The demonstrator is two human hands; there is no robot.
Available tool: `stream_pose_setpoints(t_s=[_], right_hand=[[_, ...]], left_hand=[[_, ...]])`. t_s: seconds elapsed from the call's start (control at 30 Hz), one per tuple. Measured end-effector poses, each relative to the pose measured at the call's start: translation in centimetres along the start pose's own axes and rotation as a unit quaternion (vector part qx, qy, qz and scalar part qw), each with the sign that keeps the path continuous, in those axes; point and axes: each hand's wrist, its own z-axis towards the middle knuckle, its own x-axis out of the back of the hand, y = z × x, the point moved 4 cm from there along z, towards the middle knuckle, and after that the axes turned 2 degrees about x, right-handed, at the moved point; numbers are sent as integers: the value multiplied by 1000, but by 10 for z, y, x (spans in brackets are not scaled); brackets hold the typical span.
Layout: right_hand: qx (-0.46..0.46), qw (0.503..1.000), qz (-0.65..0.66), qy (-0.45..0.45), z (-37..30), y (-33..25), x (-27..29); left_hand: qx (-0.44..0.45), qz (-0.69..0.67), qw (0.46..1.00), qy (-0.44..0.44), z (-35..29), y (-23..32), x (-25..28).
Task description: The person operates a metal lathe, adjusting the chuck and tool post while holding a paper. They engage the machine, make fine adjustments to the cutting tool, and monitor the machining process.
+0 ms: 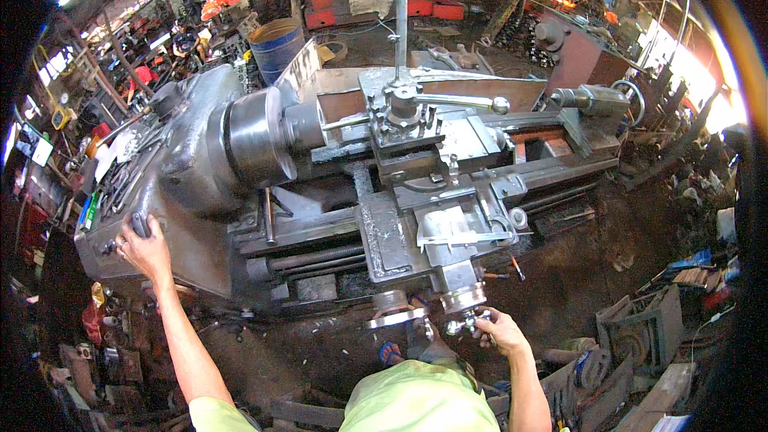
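A large metal lathe (196, 216) lies across the view in front of me. My left hand (146, 250) is closed around a dark control lever (141, 225) on the front of its headstock at the left. Low in the middle, my right hand (498, 331) grips the cross-slide handle (462, 323), below a shiny dial collar (462, 298). The chuck (258, 138) looks smooth and slightly blurred, with a cylindrical workpiece (304, 124) in it. Facing the workpiece, a tool bar (346, 122) sticks out of the tool post (404, 108). A long ball-ended lever (464, 101) tops the post.
Loose hand tools (132, 172) lie on the headstock. A round handwheel (398, 318) is left of my right hand. The tailstock (596, 102) sits at the bed's far right. A blue drum (277, 48) stands behind, and metal parts (640, 336) crowd the lower right.
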Motion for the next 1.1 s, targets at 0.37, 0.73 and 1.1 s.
stream_pose_setpoints(t_s=[0.37,0.73,1.1], right_hand=[[-22,1000,-15,2,-2,-5,0],[120,925,-334,136,-57,-52,-36],[140,895,-359,223,-3,10,-18]], left_hand=[[9,-23,1000,3,-2,8,5],[-28,-29,999,3,-2,3,5],[-14,-16,1000,9,-3,2,4]])
